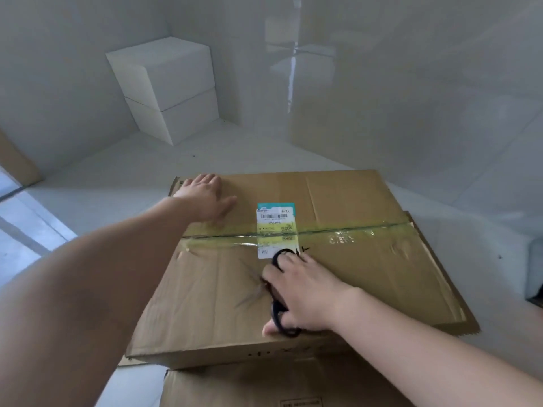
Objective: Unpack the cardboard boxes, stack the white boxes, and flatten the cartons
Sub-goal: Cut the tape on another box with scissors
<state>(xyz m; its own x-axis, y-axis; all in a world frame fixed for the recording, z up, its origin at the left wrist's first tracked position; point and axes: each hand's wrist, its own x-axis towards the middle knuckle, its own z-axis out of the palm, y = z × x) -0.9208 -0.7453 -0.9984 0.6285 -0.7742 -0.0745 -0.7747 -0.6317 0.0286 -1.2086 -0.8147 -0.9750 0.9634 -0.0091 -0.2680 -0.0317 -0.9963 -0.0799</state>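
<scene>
A large brown cardboard box (367, 259) lies closed in front of me, taped across its top seam with clear tape and a white and teal shipping label (276, 227). My left hand (205, 196) rests flat, fingers spread, on the box's far left corner. My right hand (305, 292) grips black-handled scissors (279, 315) on the near half of the lid; the blades are hidden under the hand. Two white boxes (170, 89) stand stacked one on the other in the far corner.
More brown cardboard (235, 386) lies under and in front of the box. A piece of cardboard (17, 163) leans at the left wall. Glossy white walls close in behind and to the right. A dark object (536, 271) sits at the right edge.
</scene>
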